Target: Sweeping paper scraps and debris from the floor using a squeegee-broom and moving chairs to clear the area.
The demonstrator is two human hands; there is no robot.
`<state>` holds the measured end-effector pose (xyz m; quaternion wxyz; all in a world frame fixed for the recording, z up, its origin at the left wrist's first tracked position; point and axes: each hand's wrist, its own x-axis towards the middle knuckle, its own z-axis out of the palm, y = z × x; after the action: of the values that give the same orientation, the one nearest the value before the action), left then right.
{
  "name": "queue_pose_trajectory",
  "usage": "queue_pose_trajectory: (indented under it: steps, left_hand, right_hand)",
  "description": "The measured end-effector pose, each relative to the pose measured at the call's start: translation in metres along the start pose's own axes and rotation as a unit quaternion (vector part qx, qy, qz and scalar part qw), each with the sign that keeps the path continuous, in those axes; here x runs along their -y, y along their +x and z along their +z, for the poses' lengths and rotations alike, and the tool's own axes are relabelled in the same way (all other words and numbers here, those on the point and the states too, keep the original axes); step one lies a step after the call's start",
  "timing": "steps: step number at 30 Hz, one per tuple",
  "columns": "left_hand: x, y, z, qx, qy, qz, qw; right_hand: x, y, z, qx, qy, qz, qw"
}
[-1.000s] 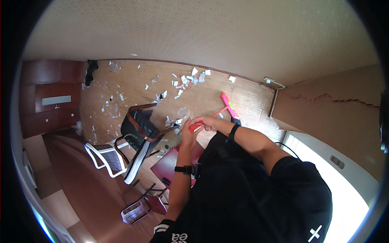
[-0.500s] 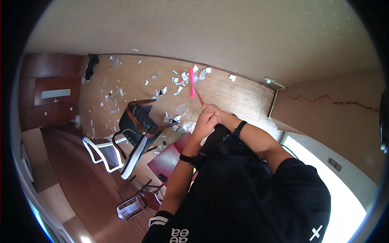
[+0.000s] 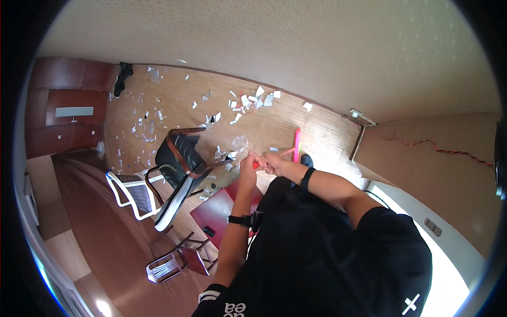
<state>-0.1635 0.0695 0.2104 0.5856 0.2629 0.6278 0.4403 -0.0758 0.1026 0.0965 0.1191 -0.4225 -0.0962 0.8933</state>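
Gripping pink broom [image 3: 297, 143] handle | left hand [image 3: 249, 165], right hand [image 3: 274, 162] both closed, touching | head beyond right hand

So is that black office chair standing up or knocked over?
Tipped over. The black office chair leans on its side on the wooden floor, backrest slanting down, amid scattered paper scraps.

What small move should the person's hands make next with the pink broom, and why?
Probably sweep the pink broom toward the paper scraps. Both hands, left and right, grip its handle, and scraps lie scattered over the wooden floor beyond the black chair.
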Motion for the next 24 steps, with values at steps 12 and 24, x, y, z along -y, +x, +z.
queue_pose_trajectory:
  steps: [12, 24]
  left_hand:
    - [0.017, 0.026, -0.054, -0.039, 0.117, 0.085, 0.989]
    - [0.027, 0.018, -0.035, -0.011, 0.323, 0.169, 0.931]
  right_hand:
    - [0.004, 0.046, 0.03, 0.137, 0.017, 0.088, 0.987]
    - [0.002, 0.06, 0.034, 0.093, 0.094, -0.011, 0.991]
